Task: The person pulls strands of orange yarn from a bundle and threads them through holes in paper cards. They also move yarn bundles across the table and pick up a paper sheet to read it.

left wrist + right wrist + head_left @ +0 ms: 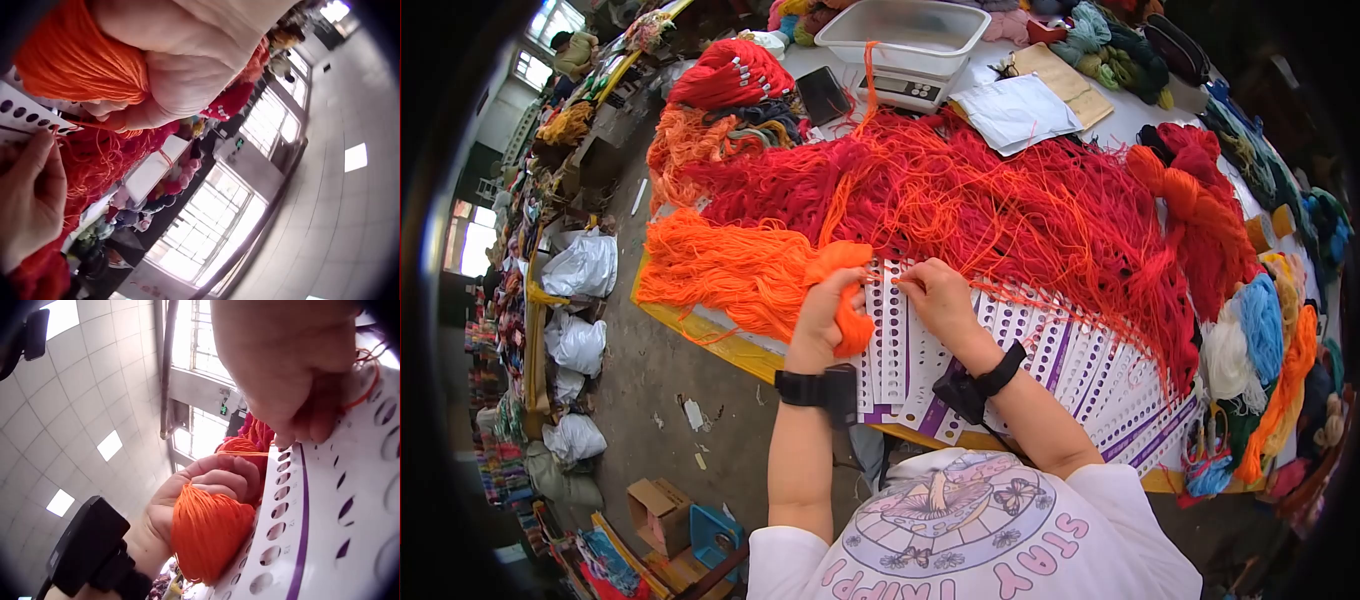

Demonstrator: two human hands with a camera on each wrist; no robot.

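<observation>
A thick skein of orange yarn (730,268) lies at the left of the table, its looped end gripped in the left hand (830,312). In the right wrist view the left hand (206,487) curls round the orange skein (209,534), with a strand stretched from its fingers to a punched card (272,540). Thumb and fingers of the right hand (940,305) pinch at the top edge of the white punched cards (890,340). The left wrist view has the right hand (37,194) pinching thin strands beside a hole of the card (22,112).
Red and orange threads (960,200) spread behind the fanned cards. Farther back are a scale (905,90) with a clear tub (900,35), a phone (822,95) and a white packet (1015,110). Coloured skeins (1260,320) and scissors (1203,440) lie at the right.
</observation>
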